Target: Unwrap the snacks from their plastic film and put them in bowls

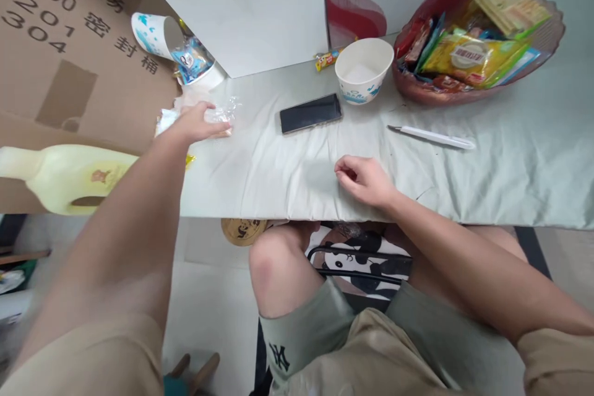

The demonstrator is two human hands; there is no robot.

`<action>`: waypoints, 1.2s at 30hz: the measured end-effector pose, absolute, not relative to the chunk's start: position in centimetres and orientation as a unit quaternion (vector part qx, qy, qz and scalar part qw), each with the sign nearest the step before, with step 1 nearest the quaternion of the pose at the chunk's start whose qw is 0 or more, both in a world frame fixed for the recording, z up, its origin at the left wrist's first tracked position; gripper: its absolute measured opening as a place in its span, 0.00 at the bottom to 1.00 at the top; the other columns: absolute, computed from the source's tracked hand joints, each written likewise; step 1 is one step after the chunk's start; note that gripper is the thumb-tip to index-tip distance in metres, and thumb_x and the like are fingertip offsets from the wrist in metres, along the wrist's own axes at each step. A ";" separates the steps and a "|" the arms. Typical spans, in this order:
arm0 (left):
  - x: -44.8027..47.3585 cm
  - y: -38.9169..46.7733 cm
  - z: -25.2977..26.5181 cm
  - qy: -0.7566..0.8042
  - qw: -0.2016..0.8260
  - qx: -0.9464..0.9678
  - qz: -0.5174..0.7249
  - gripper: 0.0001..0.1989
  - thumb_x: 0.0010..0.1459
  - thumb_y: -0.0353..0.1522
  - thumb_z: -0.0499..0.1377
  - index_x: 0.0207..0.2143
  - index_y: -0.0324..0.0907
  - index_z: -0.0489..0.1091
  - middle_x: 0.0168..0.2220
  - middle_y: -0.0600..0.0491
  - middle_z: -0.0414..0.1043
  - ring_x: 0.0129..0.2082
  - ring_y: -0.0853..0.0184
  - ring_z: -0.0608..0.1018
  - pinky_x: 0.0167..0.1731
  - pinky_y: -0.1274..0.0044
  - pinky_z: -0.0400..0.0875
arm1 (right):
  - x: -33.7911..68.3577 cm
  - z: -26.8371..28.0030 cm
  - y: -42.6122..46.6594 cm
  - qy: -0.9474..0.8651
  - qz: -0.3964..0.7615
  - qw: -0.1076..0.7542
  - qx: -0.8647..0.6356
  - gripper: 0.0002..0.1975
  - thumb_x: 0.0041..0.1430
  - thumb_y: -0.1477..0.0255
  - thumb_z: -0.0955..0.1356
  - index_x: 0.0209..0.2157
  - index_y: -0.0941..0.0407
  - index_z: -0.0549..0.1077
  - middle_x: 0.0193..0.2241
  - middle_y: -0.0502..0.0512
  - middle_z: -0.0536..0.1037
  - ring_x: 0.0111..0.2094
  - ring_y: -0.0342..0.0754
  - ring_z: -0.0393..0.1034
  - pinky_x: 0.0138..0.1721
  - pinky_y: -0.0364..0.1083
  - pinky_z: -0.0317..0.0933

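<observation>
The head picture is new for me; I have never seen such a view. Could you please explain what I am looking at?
There is no machine here: a seated person works with two bare hands. The only picture comes from a camera on the person's head, looking forward and down.

The table has a pale green cloth cover. On it are a black rectangular smartphone, a white paper bowl with blue print, a slim white pen-like tool with a dark tip, and a pink translucent bowl full of packaged snacks.

The left hand reaches to crumpled clear plastic wrapping; whether it grips is unclear. The right hand is loosely curled near the front edge, with nothing visible in it.
</observation>
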State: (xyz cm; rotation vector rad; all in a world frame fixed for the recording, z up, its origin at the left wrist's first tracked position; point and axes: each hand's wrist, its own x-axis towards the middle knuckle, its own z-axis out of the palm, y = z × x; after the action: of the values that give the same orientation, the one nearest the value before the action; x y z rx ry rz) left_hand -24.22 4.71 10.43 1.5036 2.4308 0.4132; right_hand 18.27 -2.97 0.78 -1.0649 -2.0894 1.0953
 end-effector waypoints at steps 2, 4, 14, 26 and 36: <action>-24.3 4.3 8.6 0.848 0.151 0.474 0.182 0.43 0.12 0.38 0.82 0.37 0.45 0.71 0.48 0.49 0.60 0.59 0.48 0.60 0.67 0.50 0.48 | 18.3 0.9 -3.0 -0.779 0.401 0.275 -0.395 0.07 0.58 0.69 0.63 0.32 0.55 0.71 0.23 0.51 0.73 0.24 0.45 0.63 0.31 0.45 0.57; -24.1 4.4 7.4 0.847 0.136 0.444 0.260 0.42 0.10 0.37 0.82 0.34 0.45 0.69 0.55 0.50 0.54 0.62 0.47 0.57 0.68 0.53 0.45 | 18.3 1.0 -3.1 -0.779 0.400 0.276 -0.396 0.06 0.58 0.69 0.63 0.31 0.55 0.71 0.23 0.51 0.73 0.24 0.45 0.63 0.31 0.45 0.57; -24.1 6.9 5.4 0.821 0.062 0.368 0.432 0.27 0.27 0.29 0.76 0.28 0.45 0.63 0.26 0.61 0.63 0.33 0.68 0.64 0.46 0.64 0.66 | 18.3 1.2 -2.9 -0.781 0.403 0.268 -0.395 0.07 0.58 0.69 0.62 0.32 0.55 0.70 0.23 0.51 0.72 0.25 0.45 0.64 0.31 0.45 0.56; -8.7 -0.5 8.9 0.633 0.135 0.552 0.525 0.12 0.42 0.28 0.65 0.28 0.46 0.65 0.28 0.57 0.70 0.29 0.69 0.71 0.31 0.72 0.67 | 18.6 0.8 -3.6 -0.745 0.402 0.374 -0.379 0.20 0.59 0.65 0.64 0.52 0.56 0.68 0.45 0.61 0.78 0.42 0.52 0.73 0.42 0.51 0.68; 5.6 -4.5 3.0 0.557 0.286 0.585 0.516 0.07 0.59 0.36 0.62 0.36 0.48 0.65 0.37 0.54 0.75 0.36 0.65 0.79 0.34 0.72 0.75 | 22.9 1.3 -5.3 -0.753 0.368 0.378 -0.394 0.28 0.63 0.61 0.67 0.62 0.54 0.63 0.61 0.65 0.71 0.61 0.61 0.67 0.61 0.62 0.64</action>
State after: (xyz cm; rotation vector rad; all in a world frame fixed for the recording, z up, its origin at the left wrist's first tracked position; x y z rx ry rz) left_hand 5.57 -4.52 2.96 1.5638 1.4894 1.3783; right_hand 22.91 -5.27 1.31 -1.0060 -1.9245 0.9393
